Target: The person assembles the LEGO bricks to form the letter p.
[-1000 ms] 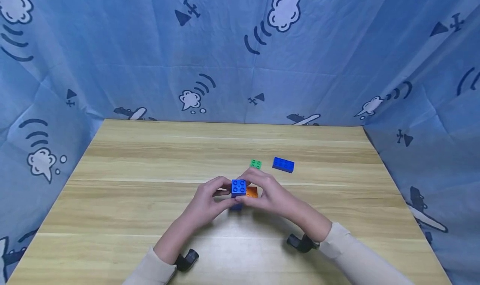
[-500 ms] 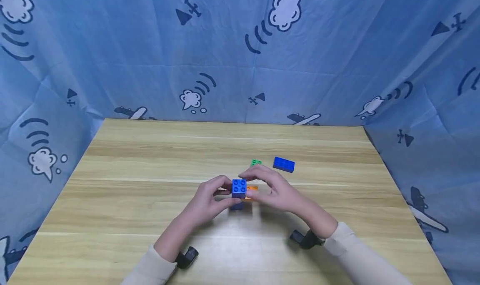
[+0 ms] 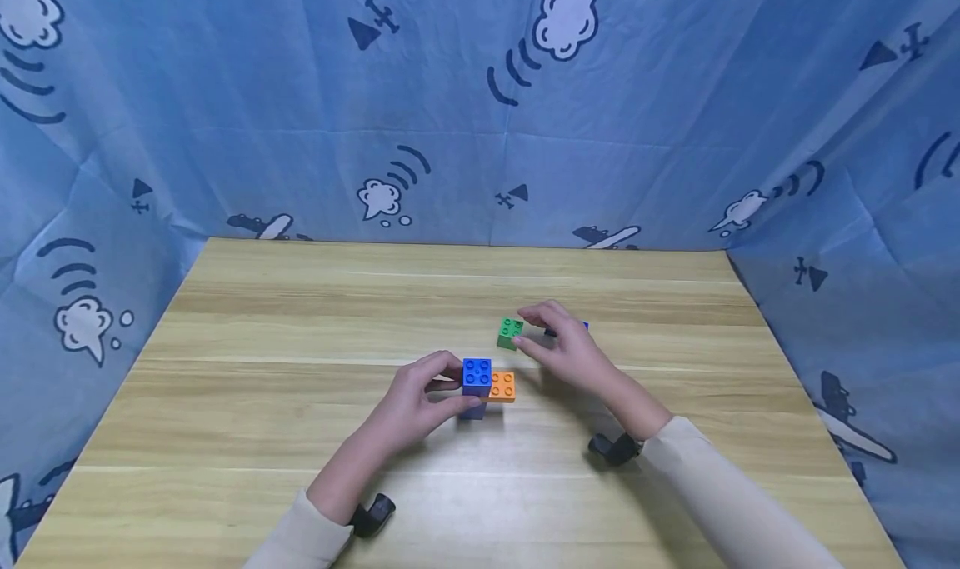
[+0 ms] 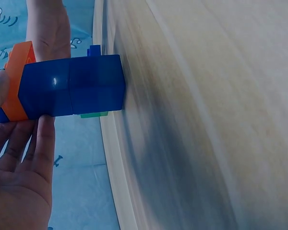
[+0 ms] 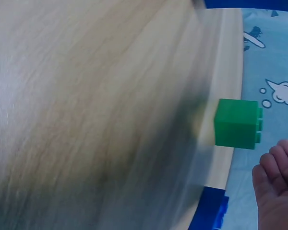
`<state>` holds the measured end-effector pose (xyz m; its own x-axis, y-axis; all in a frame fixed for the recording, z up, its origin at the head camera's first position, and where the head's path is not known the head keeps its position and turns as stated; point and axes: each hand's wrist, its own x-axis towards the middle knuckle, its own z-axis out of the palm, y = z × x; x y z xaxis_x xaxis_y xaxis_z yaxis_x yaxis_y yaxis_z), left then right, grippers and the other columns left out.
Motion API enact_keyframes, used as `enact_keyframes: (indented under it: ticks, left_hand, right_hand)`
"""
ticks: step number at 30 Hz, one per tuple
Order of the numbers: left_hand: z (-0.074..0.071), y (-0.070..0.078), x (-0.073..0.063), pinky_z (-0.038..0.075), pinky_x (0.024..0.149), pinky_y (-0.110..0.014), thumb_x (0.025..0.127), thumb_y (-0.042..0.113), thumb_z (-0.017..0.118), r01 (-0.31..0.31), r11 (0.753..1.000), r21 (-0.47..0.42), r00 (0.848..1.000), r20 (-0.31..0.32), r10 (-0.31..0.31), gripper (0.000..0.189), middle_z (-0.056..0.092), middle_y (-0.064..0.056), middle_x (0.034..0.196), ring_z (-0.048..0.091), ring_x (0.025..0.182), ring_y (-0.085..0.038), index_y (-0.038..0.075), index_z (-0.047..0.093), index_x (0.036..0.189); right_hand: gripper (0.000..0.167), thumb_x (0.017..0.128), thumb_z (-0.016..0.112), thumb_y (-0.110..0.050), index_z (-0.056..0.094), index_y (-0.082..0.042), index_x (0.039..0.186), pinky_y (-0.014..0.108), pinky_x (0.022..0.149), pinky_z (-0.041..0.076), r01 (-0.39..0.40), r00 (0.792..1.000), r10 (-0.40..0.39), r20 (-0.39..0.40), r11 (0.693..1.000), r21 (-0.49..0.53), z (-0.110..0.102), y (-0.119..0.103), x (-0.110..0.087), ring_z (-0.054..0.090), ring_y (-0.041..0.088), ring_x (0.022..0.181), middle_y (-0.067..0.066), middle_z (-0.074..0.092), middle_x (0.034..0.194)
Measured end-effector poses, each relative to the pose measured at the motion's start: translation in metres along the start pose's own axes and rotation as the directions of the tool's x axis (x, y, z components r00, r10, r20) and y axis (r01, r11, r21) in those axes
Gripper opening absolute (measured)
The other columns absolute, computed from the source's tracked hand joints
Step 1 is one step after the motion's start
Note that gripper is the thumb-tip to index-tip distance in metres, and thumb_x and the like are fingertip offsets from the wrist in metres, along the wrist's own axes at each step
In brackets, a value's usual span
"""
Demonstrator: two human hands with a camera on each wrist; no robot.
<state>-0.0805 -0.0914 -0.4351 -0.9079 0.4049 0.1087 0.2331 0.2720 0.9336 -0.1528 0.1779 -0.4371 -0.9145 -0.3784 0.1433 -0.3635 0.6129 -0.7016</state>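
Observation:
My left hand [image 3: 422, 401] holds an upright stack of blue building bricks [image 3: 477, 374] between thumb and fingers. An orange brick [image 3: 503, 386] sits in the stack below the top blue one and juts out to the right. In the left wrist view, the thumb lies by the orange layer, with blue bricks [image 4: 77, 86] beneath it. My right hand [image 3: 568, 351] is around the near right side of a green brick [image 3: 510, 330], thumb and fingers spread. In the right wrist view, a gap shows between that hand's fingers [image 5: 273, 165] and the green brick.
A longer blue brick [image 3: 551, 332] lies behind the right hand, which partly hides it. Wooden tabletop [image 3: 337, 302] surrounds the bricks. A blue patterned cloth [image 3: 450, 94] hangs along the back and sides.
My right hand has left the stack and moved away and to the right, to the green brick. The orange brick now shows fully. The left hand stays in place on the stack.

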Motion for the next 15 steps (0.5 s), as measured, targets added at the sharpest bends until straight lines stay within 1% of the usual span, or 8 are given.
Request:
enact_keyframes:
  ticks: [5,9,12,15]
  left_hand:
    - [0.0,-0.002,0.0,0.063,0.098,-0.033,0.09,0.011,0.083,0.0,1.0,-0.01,1.0,-0.002,0.0,0.026,0.073,-0.009,0.117,0.073,0.113,-0.027,0.01,0.067,0.11]
    - [0.0,-0.003,0.0,0.063,0.099,-0.036,0.09,0.01,0.083,0.002,1.0,-0.025,1.0,-0.001,-0.002,0.026,0.073,-0.01,0.118,0.073,0.114,-0.028,0.009,0.067,0.11]
    - [0.0,-0.003,0.0,0.063,0.099,-0.036,0.089,0.009,0.083,-0.002,1.0,-0.03,1.0,-0.001,0.002,0.026,0.073,-0.01,0.118,0.073,0.114,-0.028,0.009,0.068,0.11]
    - [0.001,-0.003,0.0,0.063,0.098,-0.035,0.089,0.01,0.083,-0.011,1.0,-0.028,1.0,-0.003,0.01,0.026,0.073,-0.01,0.118,0.074,0.113,-0.028,0.009,0.068,0.11]
  right_hand:
    - [0.053,0.097,0.077,-0.026,0.06,0.0,0.14,0.053,0.11,0.055,-0.05,0.998,0.052,0.022,0.996,-0.074,0.008,0.002,0.004,0.063,0.035,0.125,0.018,0.063,0.134]
    - [0.056,0.097,0.076,-0.029,0.058,0.0,0.142,0.053,0.113,0.053,-0.087,0.995,0.092,0.03,0.986,-0.145,0.014,0.001,0.007,0.06,0.034,0.129,0.018,0.062,0.137]
    - [0.058,0.097,0.076,-0.03,0.058,-0.001,0.143,0.052,0.111,0.054,-0.109,0.992,0.117,0.036,0.977,-0.181,0.017,0.001,0.009,0.06,0.033,0.126,0.018,0.061,0.137]
    - [0.058,0.097,0.076,-0.031,0.058,-0.001,0.143,0.049,0.106,0.056,-0.122,0.99,0.133,0.042,0.972,-0.199,0.02,0.002,0.012,0.061,0.031,0.121,0.017,0.061,0.137]
